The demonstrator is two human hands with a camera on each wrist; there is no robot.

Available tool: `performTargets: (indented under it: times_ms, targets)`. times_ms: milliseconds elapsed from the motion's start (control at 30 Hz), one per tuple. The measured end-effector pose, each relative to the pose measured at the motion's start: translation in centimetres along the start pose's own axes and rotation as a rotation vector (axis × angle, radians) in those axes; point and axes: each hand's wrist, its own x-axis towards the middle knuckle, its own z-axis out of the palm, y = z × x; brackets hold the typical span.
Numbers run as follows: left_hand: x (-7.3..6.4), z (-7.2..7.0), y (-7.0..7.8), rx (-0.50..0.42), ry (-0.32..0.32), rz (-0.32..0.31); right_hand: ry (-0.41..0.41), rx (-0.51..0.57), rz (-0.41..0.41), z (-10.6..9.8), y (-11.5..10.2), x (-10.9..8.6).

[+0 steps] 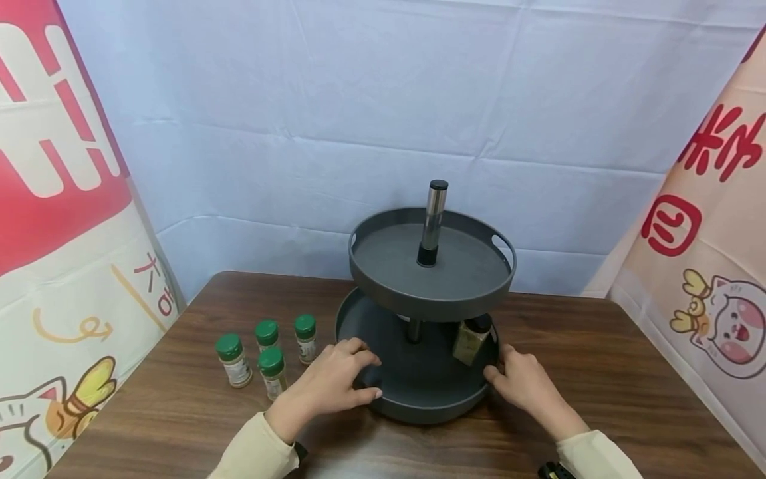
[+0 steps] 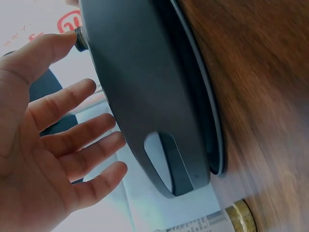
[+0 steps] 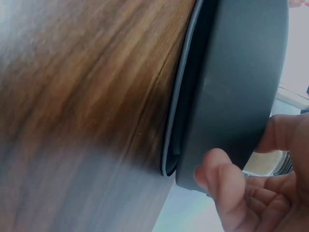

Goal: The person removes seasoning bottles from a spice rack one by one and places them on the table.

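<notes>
A dark grey two-tier round tray stand [image 1: 419, 412] stands on the wooden table. A steel post with a black cap [image 1: 439, 184] rises through its upper tray [image 1: 383, 263]. At the right of the lower tier, a spice jar with a black lid [image 1: 469, 342] sits tilted in the head view. My right hand [image 1: 529, 382] grips the lower tier's right rim, thumb over the top edge and fingers [image 3: 227, 183] against the outer wall. At the front left of that tier is my left hand [image 1: 335, 379], its fingers [image 2: 91, 123] spread, fingertips close to the rim.
Several spice jars with green caps [image 1: 271, 361] stand upright on the table [image 1: 173, 399], left of the stand. A pale blue cloth [image 1: 299, 133] hangs behind the table. Printed cloths [image 1: 60, 299] hang at both sides.
</notes>
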Motion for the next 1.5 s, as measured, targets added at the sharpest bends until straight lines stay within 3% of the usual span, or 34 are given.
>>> performTargets:
  times_ms: [300,633,967,1233,1367,1500]
  targets:
    - [0.6,-0.2,0.7,0.012,-0.032,-0.009,0.032,-0.051,-0.035,0.2,-0.8,-0.7]
    - [1.1,-0.1,0.9,0.003,-0.023,0.015,0.03,-0.081,-0.07,0.5,-1.6,-1.7]
    - [1.5,0.1,1.1,0.002,-0.008,0.023,0.009,-0.035,-0.14,0.9,-2.0,-2.5]
    - [1.1,0.1,0.9,-0.002,-0.024,0.0,-0.091,0.081,-0.224,0.5,-1.6,-2.5]
    - [1.2,0.2,1.0,0.004,-0.023,0.009,-0.127,0.073,-0.167,-0.7,-1.1,-2.2]
    - [1.7,0.4,1.4,-0.001,-0.024,0.02,-0.075,0.035,-0.07,-2.3,0.0,-0.9]
